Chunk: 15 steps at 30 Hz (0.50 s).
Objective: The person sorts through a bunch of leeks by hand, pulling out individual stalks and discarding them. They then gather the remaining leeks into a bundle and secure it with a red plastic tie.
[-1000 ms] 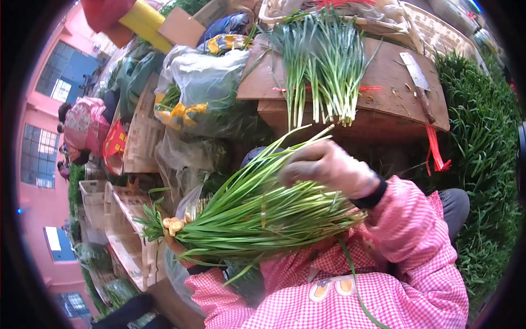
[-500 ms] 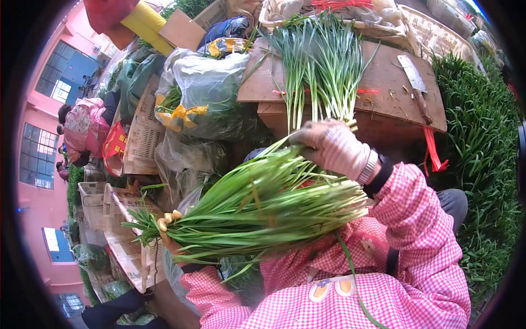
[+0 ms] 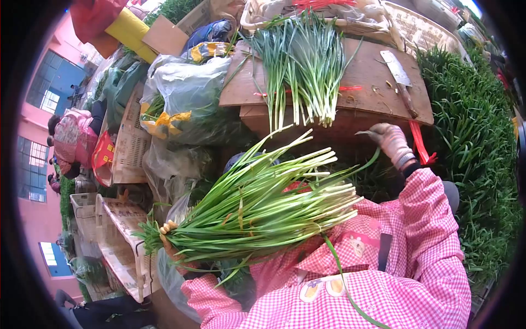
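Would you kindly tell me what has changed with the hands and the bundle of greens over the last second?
The right hand lifted off the bundle of greens and moved up and right, away from it. The left hand keeps gripping the bundle's leafy end.

Market stall, as seen from my seat: a wooden board [image 3: 378, 82] carries a row of loose green stalks [image 3: 304, 66], with a cleaver [image 3: 399, 77] near its right edge. Red ties [image 3: 421, 143] hang from the board's right corner. Clear plastic bags of greens [image 3: 186, 93] stand left of the board, and a heap of cut greens [image 3: 471, 126] lies to its right.
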Each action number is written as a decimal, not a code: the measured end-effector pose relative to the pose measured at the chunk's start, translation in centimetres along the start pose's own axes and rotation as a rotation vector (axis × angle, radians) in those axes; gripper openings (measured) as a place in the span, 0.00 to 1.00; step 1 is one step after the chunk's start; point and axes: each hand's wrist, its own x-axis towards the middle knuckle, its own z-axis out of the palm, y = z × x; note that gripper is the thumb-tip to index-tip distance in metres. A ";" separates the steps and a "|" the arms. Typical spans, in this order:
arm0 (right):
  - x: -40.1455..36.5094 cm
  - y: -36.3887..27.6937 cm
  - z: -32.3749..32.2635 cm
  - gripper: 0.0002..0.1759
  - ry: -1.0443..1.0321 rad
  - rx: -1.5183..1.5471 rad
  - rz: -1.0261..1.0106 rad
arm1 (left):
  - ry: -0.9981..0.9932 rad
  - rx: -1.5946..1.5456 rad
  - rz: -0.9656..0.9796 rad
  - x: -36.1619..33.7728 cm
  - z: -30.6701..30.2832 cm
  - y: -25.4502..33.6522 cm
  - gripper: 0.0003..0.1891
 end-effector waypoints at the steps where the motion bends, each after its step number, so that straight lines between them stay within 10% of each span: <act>1: -0.2 0.5 -0.5 0.14 -0.078 -0.140 -0.045 | 0.119 0.005 0.042 -0.2 0.2 -0.2 0.09; 4: -3.0 -1.2 -2.5 0.18 -0.313 -0.541 -0.170 | 0.037 -0.099 0.014 0.0 -0.6 -0.3 0.10; 7: -2.6 -9.4 -3.6 0.17 -0.034 0.256 -0.461 | -0.174 -0.202 -0.039 0.5 1.6 -0.3 0.11; 15: -4.0 -25.5 5.5 0.15 0.065 0.291 -1.175 | -0.255 0.106 0.076 0.4 9.7 -0.9 0.07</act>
